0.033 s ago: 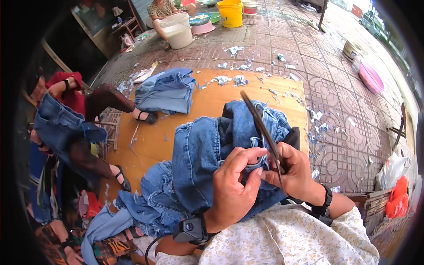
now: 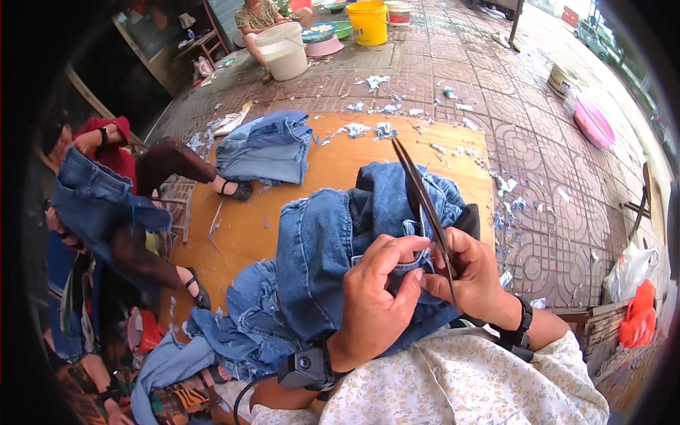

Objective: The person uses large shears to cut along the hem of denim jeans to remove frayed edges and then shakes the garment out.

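A pair of long dark metal scissors (image 2: 423, 197) rests in my right hand (image 2: 473, 275), its fingers closed round the handle part. The blades point away from me, over a blue denim garment (image 2: 312, 255) bunched in front of me. My left hand (image 2: 379, 294) pinches a folded edge of that denim, thumb and fingertips close together beside the scissors. Both hands nearly meet at this spot. What lies under my right fingers is hidden. A torn-looking piece of lighter denim (image 2: 248, 312) spreads to the left of the garment.
Folded jeans (image 2: 265, 145) lie on the wooden board (image 2: 340, 152), with fabric scraps (image 2: 354, 129) at its far edge. At left, a person in red (image 2: 117, 142) holds denim. Another person sits beside a white bucket (image 2: 283, 53). A yellow bucket (image 2: 368, 25) and pink basin (image 2: 593, 122) stand farther off.
The scissors have turned slightly, their tips shifting a little to the right and up. My hands and the denim stay almost in place.
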Demonstrator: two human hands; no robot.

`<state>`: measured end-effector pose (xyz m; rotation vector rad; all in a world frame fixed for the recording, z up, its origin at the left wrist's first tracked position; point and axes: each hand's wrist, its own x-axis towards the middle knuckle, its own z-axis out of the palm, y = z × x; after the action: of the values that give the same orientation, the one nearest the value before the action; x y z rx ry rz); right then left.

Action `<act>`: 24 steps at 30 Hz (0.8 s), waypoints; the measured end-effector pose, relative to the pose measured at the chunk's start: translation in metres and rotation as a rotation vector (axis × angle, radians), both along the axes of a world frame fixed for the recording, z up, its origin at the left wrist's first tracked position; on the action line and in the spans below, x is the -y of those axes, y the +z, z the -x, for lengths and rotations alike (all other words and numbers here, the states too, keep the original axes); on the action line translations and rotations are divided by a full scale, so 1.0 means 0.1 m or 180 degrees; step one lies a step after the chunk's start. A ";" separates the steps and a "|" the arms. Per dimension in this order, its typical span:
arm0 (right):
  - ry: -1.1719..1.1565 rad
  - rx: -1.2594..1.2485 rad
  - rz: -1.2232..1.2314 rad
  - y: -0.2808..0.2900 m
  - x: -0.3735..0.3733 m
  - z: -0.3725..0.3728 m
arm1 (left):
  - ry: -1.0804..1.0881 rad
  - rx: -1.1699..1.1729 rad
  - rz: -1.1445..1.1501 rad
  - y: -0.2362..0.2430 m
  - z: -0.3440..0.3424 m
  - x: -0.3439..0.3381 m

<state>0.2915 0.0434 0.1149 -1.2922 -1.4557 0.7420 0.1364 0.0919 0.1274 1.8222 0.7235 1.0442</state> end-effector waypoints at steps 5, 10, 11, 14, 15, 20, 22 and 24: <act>-0.0171 -0.0313 0.0044 -0.01 0.12 -0.11 | -0.0093 -0.0421 -0.0898 -0.02 -0.05 -0.04; -0.0355 0.0644 -0.0471 0.15 0.19 -0.18 | -0.0079 -0.0693 -0.1218 -0.02 -0.12 -0.05; -0.0395 0.0880 -0.0634 0.17 0.18 -0.18 | -0.0184 -0.0694 -0.1108 -0.01 -0.12 -0.07; -0.0417 0.0949 -0.0672 0.20 0.14 -0.20 | -0.0529 -0.0607 -0.0837 0.00 -0.12 -0.18; -0.0340 0.0899 -0.0587 0.20 0.12 -0.21 | -0.0672 -0.0636 -0.0719 -0.02 -0.10 -0.20; -0.0139 0.0388 -0.0187 0.08 0.01 -0.24 | -0.1229 -0.0828 -0.0172 -0.02 -0.03 -0.31; 0.0049 0.0151 0.0086 0.09 -0.02 -0.28 | -0.1261 -0.0700 -0.0308 0.00 -0.01 -0.30; 0.0204 -0.0332 0.0250 0.07 -0.07 -0.28 | -0.1239 -0.0640 -0.0500 -0.04 0.01 -0.27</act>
<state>0.3191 0.0507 0.1215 -1.2518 -1.4010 0.9038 0.1353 0.1193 0.1231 2.1188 0.3840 0.6838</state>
